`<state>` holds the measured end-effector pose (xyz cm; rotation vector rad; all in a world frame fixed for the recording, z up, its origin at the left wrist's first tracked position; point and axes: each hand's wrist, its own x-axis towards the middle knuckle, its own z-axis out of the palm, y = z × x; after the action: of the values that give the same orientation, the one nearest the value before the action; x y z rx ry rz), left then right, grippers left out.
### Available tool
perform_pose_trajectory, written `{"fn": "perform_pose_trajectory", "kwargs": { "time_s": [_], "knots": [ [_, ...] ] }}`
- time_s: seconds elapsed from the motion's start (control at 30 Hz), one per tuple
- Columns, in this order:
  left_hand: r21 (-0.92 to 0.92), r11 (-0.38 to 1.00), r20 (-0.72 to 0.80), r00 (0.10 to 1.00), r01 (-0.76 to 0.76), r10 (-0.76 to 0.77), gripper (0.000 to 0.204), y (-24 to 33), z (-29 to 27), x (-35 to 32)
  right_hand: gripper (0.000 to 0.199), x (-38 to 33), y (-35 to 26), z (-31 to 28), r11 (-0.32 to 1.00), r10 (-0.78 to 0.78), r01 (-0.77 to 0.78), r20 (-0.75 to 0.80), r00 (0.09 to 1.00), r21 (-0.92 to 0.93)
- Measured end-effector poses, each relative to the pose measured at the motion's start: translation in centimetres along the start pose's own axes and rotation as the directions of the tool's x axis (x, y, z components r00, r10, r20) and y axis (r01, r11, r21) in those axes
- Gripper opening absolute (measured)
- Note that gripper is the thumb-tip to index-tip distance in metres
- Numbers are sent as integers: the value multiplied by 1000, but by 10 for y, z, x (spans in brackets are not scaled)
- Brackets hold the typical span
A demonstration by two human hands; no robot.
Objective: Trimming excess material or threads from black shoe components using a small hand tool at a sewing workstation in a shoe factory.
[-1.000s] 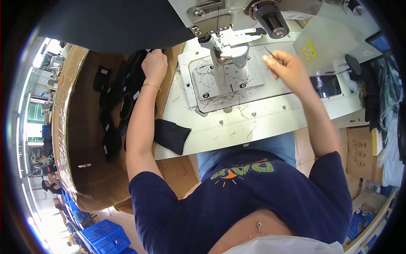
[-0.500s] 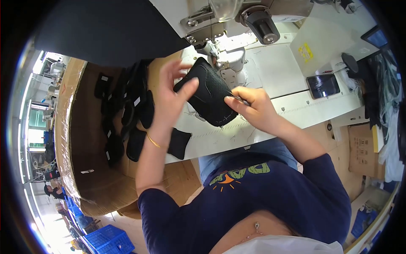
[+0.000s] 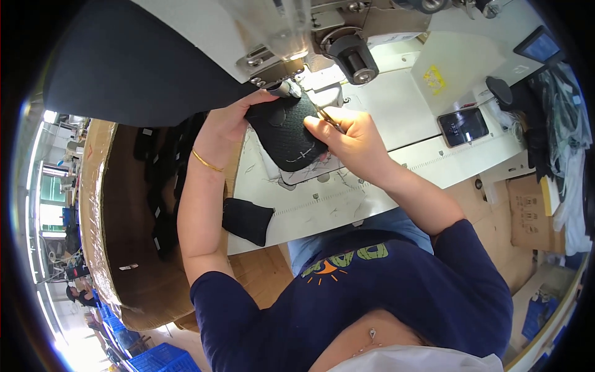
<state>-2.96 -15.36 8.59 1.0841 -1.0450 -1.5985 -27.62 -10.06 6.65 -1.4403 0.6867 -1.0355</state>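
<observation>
Black cloth piece (image 3: 288, 135), upper centre: likely light, pliable; hold by edges. Left hand (image 3: 230, 119) pinches its upper-left edge; right hand (image 3: 348, 137) curls around a thin tool (image 3: 333, 122).

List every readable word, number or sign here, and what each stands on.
Wording not copied out; marks stand on:
Navy-blue short-sleeved shirt: large green letters, orange sun shape.
Black rectangular phone: pale digits on its screen.
Brown cardboard carton: dark print, too blurred.
White sewing-machine table: ruler scale, markers too small to read.
Small yellow sticker: too blurred.
White rectangular tags on black cloth pieces: too small.
</observation>
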Motion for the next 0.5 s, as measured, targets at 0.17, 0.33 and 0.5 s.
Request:
{"fn": "perform_pose_trajectory", "kwargs": {
  "time_s": [0.17,0.33,0.5],
  "knots": [
    [520,804,-91,918,-288,387,26,-2,40,-23,34,-7,8,4,993,-57,54,-27,998,-104],
    [847,-264,455,371,-462,810,31,-35,31,-59,34,-20,9,4,995,-70,70,0,998,-69],
    [659,-653,747,230,-374,623,37,-50,38,-59,34,-21,6,11,994,-107,106,-25,994,-25]
  ]
}}
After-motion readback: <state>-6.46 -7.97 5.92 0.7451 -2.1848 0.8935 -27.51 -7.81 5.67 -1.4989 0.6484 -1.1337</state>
